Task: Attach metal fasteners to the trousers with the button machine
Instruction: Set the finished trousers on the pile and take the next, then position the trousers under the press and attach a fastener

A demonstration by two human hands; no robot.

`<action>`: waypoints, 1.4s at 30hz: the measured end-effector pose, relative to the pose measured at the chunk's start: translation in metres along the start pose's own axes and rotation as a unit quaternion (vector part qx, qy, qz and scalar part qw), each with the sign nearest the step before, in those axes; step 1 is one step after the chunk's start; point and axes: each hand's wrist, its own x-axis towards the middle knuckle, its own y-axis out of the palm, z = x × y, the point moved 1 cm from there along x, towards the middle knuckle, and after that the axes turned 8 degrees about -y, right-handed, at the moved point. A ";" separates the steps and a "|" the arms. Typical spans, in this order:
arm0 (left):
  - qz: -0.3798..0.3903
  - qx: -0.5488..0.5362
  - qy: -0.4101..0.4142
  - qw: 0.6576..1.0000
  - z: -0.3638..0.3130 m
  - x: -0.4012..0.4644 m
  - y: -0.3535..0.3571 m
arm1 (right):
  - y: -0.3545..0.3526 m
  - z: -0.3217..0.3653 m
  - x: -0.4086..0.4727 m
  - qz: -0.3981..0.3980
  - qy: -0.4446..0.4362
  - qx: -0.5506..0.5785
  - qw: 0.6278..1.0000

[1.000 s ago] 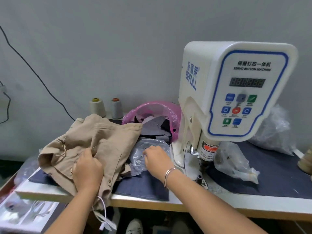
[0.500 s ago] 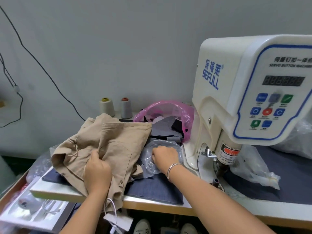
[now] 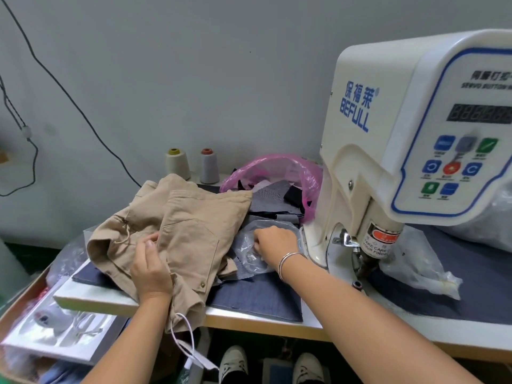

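Observation:
Beige trousers (image 3: 191, 225) lie bunched at the table's left, one part hanging over the front edge with a white tag on a string. My left hand (image 3: 151, 266) grips a fold of the trousers near a pocket. My right hand (image 3: 273, 243) reaches into a clear plastic bag (image 3: 249, 254) of small metal fasteners beside the trousers, its fingers curled down into the bag. The white button machine (image 3: 401, 151) stands at the right, its press head (image 3: 368, 259) above a small die on the table.
A pink plastic bag (image 3: 282, 167) of dark fabric scraps sits behind the fastener bag. Two thread cones (image 3: 191, 164) stand at the wall. More clear bags (image 3: 421, 264) lie right of the press head. A tray with packaged items (image 3: 55, 328) sits low left.
The view has shifted left and closer to the table. My left hand has slid up a little on the trousers. My right hand stays in the fastener bag.

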 end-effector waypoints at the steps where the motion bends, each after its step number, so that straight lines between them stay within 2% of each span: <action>1: 0.000 0.006 0.003 1.000 0.001 0.000 0.000 | 0.002 -0.002 -0.001 -0.006 0.004 0.020 1.000; 5: 0.000 0.024 0.007 1.000 0.001 0.000 0.002 | 0.005 -0.004 -0.003 -0.036 0.039 0.098 0.994; 8: 0.000 0.037 0.010 0.999 0.001 0.000 0.002 | -0.005 0.000 -0.010 -0.112 0.072 0.166 0.977; 10: 0.001 0.041 0.012 0.999 0.001 0.000 0.001 | -0.016 0.006 -0.030 -0.193 0.052 0.220 0.955; 12: 0.003 0.048 0.017 0.999 0.001 -0.001 0.001 | -0.024 0.016 -0.070 -0.259 -0.006 0.275 0.926; 15: 0.015 0.057 0.026 0.998 0.001 0.000 0.000 | -0.032 0.017 -0.144 -0.290 -0.029 0.362 0.885; 19: 0.021 0.066 0.025 0.997 0.003 0.001 0.001 | -0.030 -0.025 -0.204 -0.307 0.091 0.423 0.848; 21: 0.019 0.070 0.026 0.997 0.004 0.001 0.001 | -0.029 -0.052 -0.212 -0.315 0.168 0.446 0.821; 23: 0.017 0.074 0.029 0.997 0.004 0.002 0.001 | -0.031 -0.072 -0.211 -0.317 0.199 0.480 0.793; 24: 0.016 0.078 0.029 0.996 0.004 0.001 0.001 | -0.032 -0.078 -0.209 -0.314 0.192 0.479 0.797; 31: 0.034 0.112 0.011 0.993 0.004 0.002 0.002 | -0.034 -0.091 -0.193 -0.269 0.100 0.353 0.890; 37: 0.064 0.183 0.018 0.981 -0.004 -0.002 0.009 | -0.037 -0.101 -0.191 -0.284 0.042 0.207 0.935; 39: 0.085 0.161 0.054 0.982 -0.016 -0.010 0.015 | -0.038 -0.103 -0.189 -0.278 0.041 0.202 0.938; 42: 0.165 0.122 0.172 0.963 -0.046 -0.035 0.034 | -0.039 -0.103 -0.188 -0.266 0.047 0.208 0.940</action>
